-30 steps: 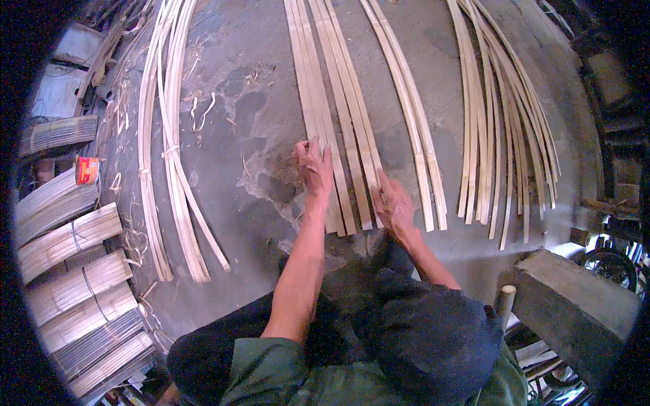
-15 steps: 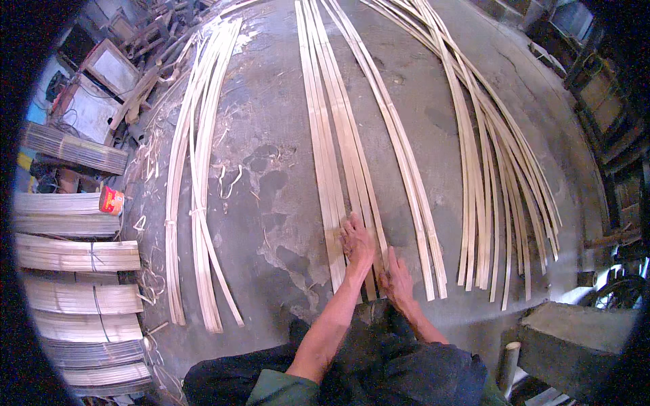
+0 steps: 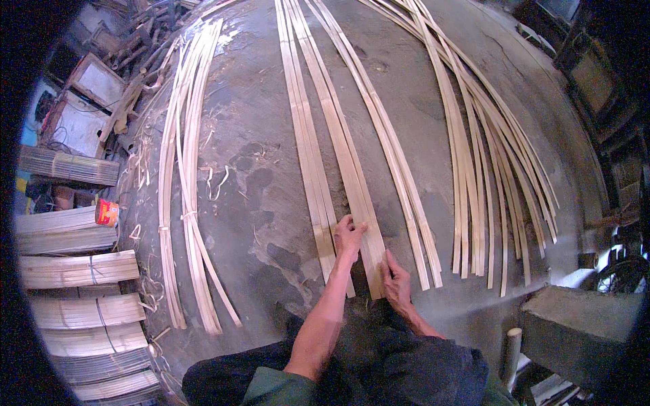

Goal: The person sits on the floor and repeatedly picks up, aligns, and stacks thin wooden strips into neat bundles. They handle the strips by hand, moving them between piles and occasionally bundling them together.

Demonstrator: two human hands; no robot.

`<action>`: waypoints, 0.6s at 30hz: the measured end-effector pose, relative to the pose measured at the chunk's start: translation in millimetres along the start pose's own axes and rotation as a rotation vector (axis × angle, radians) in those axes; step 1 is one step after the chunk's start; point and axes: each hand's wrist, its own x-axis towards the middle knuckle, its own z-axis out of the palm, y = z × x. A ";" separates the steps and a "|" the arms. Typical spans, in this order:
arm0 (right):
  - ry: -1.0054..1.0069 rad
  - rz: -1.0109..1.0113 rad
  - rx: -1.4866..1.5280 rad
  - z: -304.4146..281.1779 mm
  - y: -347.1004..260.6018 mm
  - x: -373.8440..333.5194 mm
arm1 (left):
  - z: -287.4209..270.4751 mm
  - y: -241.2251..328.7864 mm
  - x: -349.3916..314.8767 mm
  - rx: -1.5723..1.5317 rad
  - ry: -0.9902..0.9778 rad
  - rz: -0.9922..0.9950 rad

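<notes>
Central bamboo slats (image 3: 318,142): several lie side by side on the concrete floor (image 3: 257,203). Left hand (image 3: 349,235) pinches a slat end; right hand (image 3: 396,281) rests flat, fingers extended. Loose strip bundles flank them, unplaced; most work appears left.

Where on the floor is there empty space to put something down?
Bare floor lies between the left strip bundle and the middle strips. A narrower gap sits right of those. The right fan of strips and the stacked bundles are crowded.
</notes>
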 end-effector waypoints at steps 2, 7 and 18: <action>0.002 0.016 -0.038 -2.7 2.7 -4.8 | 5.1 -14.6 2.0 -0.031 0.004 0.079; -0.016 0.126 -0.118 -13.7 -4.5 12.2 | 19.7 -7.3 16.8 0.110 -0.014 0.172; 0.226 -0.292 -0.954 -78.7 10.5 36.4 | 27.4 15.5 11.1 0.268 0.101 0.212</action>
